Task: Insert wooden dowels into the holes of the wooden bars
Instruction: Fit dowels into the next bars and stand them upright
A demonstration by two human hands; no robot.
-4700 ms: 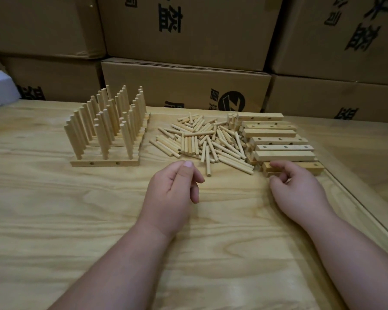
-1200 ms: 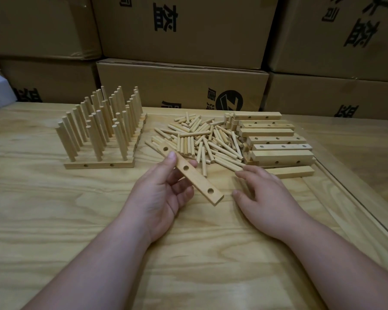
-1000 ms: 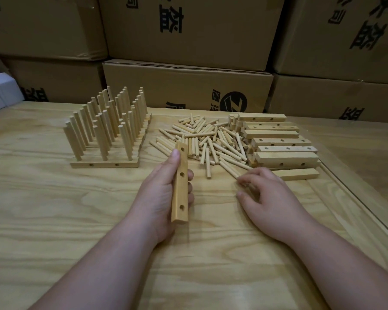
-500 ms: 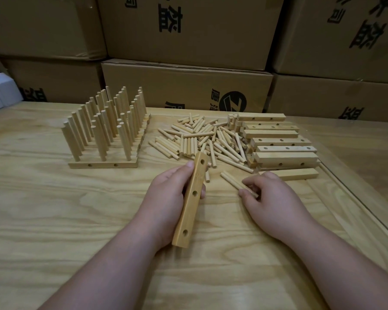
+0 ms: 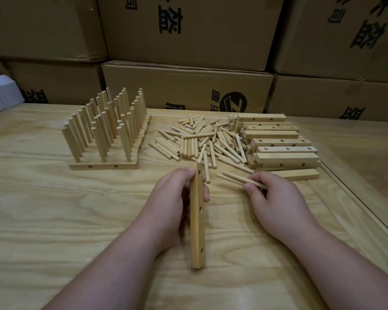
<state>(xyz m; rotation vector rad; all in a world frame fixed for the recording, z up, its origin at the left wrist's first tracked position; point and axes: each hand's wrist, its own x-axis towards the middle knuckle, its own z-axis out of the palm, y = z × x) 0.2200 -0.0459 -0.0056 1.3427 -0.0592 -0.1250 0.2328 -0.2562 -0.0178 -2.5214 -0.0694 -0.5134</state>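
1. At 10 o'clock on the table (image 5: pixel 43 220) stands the rack (image 5: pixel 103 165) of finished bars, each with dowels upright in it, leaning a little in this wide view. A knock from a forearm could probably topple the near row.
2. The left hand (image 5: pixel 170 202) is wrapped round a bar (image 5: pixel 197 220), gripping its far half. The bar stands on edge, running from 12 to 6 o'clock, with three holes showing on its right face. The grip sits far from the near end, so that end may swing when a dowel is pushed in.
3. At 12 o'clock lies the loose pile (image 5: pixel 202 139) of dowels: short, pale, round sticks crossing one another. One stray lies just right of the bar's far tip.
4. The right hand (image 5: pixel 276 198) pinches a few dowels (image 5: pixel 235 179) at their near ends, tips pointing to 10 o'clock. Holding several at once, one may slip or enter a hole askew and jam.
5. At 1 o'clock sits the stack (image 5: pixel 280 144) of empty bars, square-edged, with holes on some faces. The nearest bar lies just beyond the right hand's knuckles.
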